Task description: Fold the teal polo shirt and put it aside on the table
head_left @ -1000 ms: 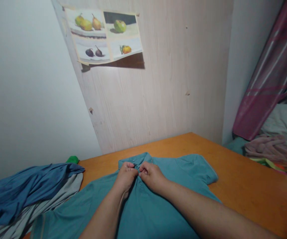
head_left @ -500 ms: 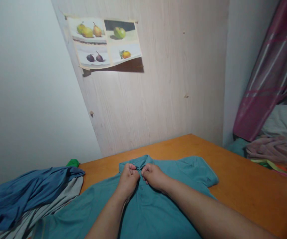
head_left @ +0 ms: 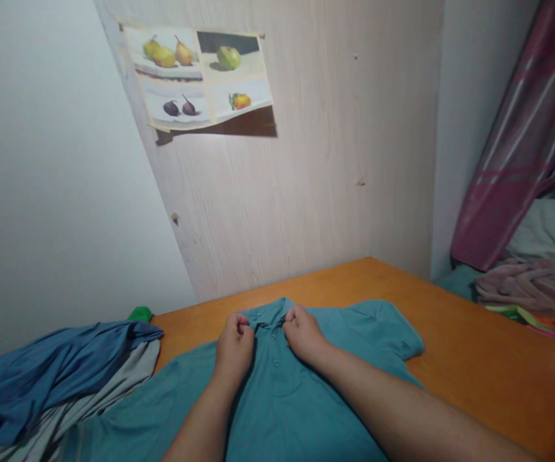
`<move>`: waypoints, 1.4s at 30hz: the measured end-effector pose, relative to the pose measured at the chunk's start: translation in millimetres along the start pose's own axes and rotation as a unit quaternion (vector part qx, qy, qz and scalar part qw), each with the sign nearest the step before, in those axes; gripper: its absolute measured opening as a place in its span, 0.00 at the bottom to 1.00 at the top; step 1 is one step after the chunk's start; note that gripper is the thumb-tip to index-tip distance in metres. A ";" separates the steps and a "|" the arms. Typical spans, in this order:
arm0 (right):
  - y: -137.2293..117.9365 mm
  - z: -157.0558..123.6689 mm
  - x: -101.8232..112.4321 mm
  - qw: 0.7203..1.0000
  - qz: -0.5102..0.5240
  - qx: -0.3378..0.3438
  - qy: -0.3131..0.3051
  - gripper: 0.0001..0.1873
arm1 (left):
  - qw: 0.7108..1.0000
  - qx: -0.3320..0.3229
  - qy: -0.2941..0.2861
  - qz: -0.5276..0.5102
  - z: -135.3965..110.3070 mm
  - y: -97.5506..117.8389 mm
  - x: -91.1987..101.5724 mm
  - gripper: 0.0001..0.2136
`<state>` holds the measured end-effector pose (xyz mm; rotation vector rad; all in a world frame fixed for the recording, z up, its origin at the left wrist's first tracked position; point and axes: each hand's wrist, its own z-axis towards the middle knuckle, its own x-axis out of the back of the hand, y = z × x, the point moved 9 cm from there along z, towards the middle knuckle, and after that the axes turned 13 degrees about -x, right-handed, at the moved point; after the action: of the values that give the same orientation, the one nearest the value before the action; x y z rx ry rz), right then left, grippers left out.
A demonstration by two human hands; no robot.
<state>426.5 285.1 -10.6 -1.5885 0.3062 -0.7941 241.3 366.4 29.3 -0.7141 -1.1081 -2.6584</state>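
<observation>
Tugging unevenly at the collar (head_left: 276, 313) of the teal polo shirt (head_left: 301, 417) could drag the whole garment askew, since it simply lies on the wooden table (head_left: 479, 350) and nothing visible pins it down. A hard sideways pull might also strain the cloth around the upper button (head_left: 273, 337), or set off a slip if the small folds work loose from the fingertips. The forearms lie over the shirt front, so a dropped elbow could crease it, and a sweep toward the table's left end might catch the blue garment (head_left: 56, 372) heaped beside the sleeve on that side. As for the fingers, both hands look curled and pinching: the left hand (head_left: 235, 350) seems to grasp the collar opening on its left side, the right hand (head_left: 305, 337) its right side, though the knuckles hide the exact contact. The shirt lies face up with its collar near the table's far edge and its right sleeve, as seen, reaching toward the right edge below the far corner. The upper button sits in the gap between the two sets of fingertips, and the lower button (head_left: 276, 364) lies just nearer the wearer of the camera.
</observation>
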 end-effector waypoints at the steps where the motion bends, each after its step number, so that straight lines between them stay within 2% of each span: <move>1: 0.1 1.2 3.1 1.000 -0.003 0.010 0.016 0.10 | 1.000 -0.008 -0.007 0.009 0.3 2.4 -1.0 0.04; 3: -2.3 1.6 5.4 0.999 -0.015 0.036 0.029 0.11 | 0.998 -0.027 -0.043 0.035 0.2 7.7 -8.0 0.04; 5: -7.0 -0.4 2.8 0.997 -0.031 0.069 0.015 0.13 | 0.994 -0.045 -0.085 0.060 -1.0 10.9 -17.7 0.07; 10: -17.0 -8.6 -9.3 0.982 -0.124 0.142 -0.031 0.27 | 0.984 -0.073 -0.137 0.089 -5.7 9.2 -32.8 0.17; 18: -20.2 -18.4 -23.9 0.953 -0.237 0.178 -0.067 0.27 | 0.957 -0.076 -0.200 0.194 -14.2 10.2 -41.6 0.24; 24: -22.2 -33.5 -30.3 0.922 -0.333 0.180 -0.078 0.27 | 0.974 -0.021 -0.164 0.154 -12.3 0.9 -34.1 0.23; 35: -21.4 -40.5 -38.4 0.892 -0.399 0.188 -0.096 0.29 | 0.984 -0.011 -0.131 0.119 -14.4 0.6 -32.1 0.19; 42: -22.4 -43.0 -39.0 0.877 -0.431 0.193 -0.088 0.28 | 0.990 0.003 -0.090 0.113 -9.3 -5.9 -25.1 0.12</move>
<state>365.0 280.5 -1.9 -1.3647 -0.7181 -1.2718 257.7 363.4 7.6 -1.0291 -1.0075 -2.4379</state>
